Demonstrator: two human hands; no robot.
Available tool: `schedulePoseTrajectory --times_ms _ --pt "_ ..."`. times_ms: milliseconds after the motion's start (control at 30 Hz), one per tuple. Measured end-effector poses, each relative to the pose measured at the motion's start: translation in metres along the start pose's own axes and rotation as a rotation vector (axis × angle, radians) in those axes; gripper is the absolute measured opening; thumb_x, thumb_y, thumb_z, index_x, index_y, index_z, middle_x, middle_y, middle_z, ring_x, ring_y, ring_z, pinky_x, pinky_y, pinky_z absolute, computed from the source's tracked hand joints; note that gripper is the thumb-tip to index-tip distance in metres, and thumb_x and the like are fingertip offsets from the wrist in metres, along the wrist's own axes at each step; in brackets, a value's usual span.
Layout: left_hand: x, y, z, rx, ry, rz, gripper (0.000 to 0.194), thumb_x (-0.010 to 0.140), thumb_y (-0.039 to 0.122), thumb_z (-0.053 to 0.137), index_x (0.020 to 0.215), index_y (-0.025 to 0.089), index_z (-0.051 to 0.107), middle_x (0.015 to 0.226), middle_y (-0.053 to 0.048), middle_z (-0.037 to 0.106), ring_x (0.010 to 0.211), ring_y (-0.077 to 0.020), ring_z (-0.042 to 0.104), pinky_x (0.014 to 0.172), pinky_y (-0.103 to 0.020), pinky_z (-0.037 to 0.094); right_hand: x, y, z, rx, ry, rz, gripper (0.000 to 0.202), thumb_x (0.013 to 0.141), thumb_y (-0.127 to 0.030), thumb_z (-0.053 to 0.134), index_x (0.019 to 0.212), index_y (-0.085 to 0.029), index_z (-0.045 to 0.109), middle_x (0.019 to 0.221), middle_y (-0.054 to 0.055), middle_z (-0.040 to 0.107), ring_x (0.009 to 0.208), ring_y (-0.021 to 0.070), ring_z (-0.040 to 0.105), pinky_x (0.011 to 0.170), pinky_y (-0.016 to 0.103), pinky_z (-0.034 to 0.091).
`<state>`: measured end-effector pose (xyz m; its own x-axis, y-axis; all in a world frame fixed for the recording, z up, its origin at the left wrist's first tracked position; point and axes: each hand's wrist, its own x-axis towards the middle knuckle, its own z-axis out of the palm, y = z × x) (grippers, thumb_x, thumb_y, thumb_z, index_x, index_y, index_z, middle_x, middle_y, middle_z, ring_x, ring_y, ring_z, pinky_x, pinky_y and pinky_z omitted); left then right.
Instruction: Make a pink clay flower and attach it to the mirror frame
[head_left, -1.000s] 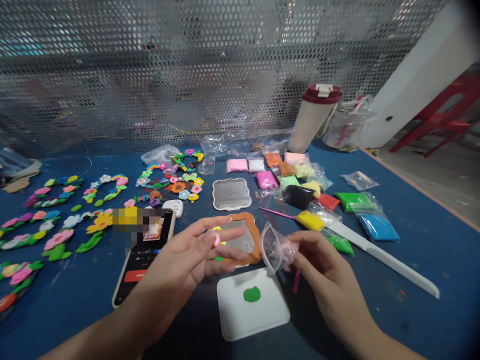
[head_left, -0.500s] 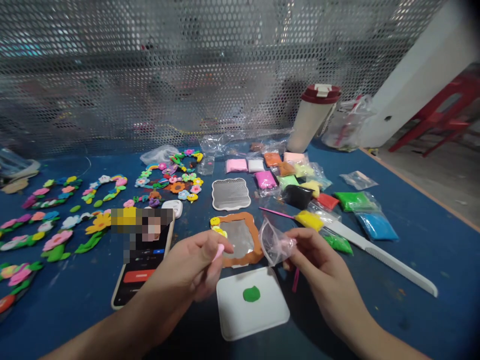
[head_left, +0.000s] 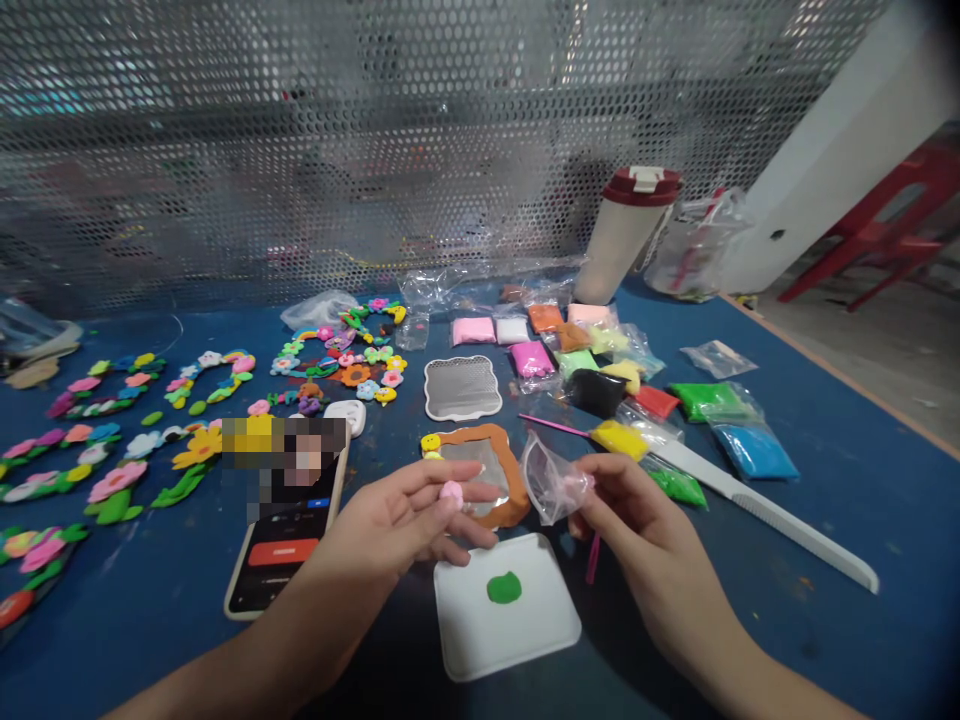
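**Pink Clay Piece in Left Hand, Clear Bag in Right Hand**

The pink clay piece [head_left: 451, 495] is at the thumb tip of the left hand [head_left: 397, 515], above the table [head_left: 847, 490]. The left thumb and adjacent fingers are closed on the piece; the other fingers are spread and partly extended. The right hand [head_left: 641, 515] grips the clear bag [head_left: 547, 480] between thumb and curled fingers. The mouth of the bag is open and faces left; pink material shows at the gripped end.

Beyond the left fingertips lies the brown-edged mirror [head_left: 511, 480], partly hidden by them. Yellow clay pieces [head_left: 430, 442] sit at its far left corner. On the near side of this mirror is the white tray [head_left: 480, 635], with a flat green clay piece [head_left: 503, 587] on it. A white-rimmed mirror [head_left: 462, 388] lies on the far side.

Left of the left hand is the phone [head_left: 279, 575], screen up and partly covered by the forearm. The white case [head_left: 346, 414] is just beside its far end. Flower-decorated frames [head_left: 358, 375] extend across the left side.

Right of the mirrors are the colored clay packets [head_left: 531, 358]. The white comb [head_left: 802, 530] lies diagonally on the right. The tumbler [head_left: 621, 250] stands upright at far right, near the perforated screen [head_left: 337, 180].
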<state>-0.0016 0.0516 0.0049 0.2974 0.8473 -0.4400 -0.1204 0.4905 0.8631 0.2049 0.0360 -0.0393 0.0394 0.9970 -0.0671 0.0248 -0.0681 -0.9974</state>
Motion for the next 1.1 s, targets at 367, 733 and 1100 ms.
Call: schedulePoseTrajectory --times_ms 367,733,1100 --pt "-0.001 -0.005 0.002 0.129 -0.027 0.021 0.018 0.071 0.029 0.069 0.076 0.016 0.058 0.072 -0.001 0.062 0.06 -0.0108 0.056 0.051 -0.02 0.043 -0.001 -0.001 0.0 -0.043 -0.015 0.003 0.014 0.083 -0.037 0.06 0.088 -0.024 0.058 0.075 -0.003 0.056 0.065 0.0102 0.053 0.06 0.02 0.044" --pt "-0.011 -0.009 0.005 0.787 -0.053 0.198 0.017 0.085 0.034 0.049 0.076 0.02 0.049 0.074 0.003 0.045 0.066 -0.0129 0.042 0.061 -0.024 0.033 -0.012 0.004 0.003 -0.136 -0.187 -0.151 0.02 0.076 -0.028 0.068 0.094 -0.026 0.06 0.089 0.001 0.061 0.082 0.0158 0.059 0.07 0.026 0.048" --pt "-0.006 0.001 0.003 0.73 0.11 0.265 0.024 0.085 0.03 0.048 0.064 0.02 0.046 0.066 0.004 0.04 0.061 -0.0127 0.038 0.056 -0.024 0.028 -0.004 -0.006 0.004 0.037 -0.192 0.125 0.017 0.08 -0.036 0.064 0.082 -0.02 0.059 0.066 -0.003 0.055 0.06 0.0098 0.051 0.051 0.02 0.039"
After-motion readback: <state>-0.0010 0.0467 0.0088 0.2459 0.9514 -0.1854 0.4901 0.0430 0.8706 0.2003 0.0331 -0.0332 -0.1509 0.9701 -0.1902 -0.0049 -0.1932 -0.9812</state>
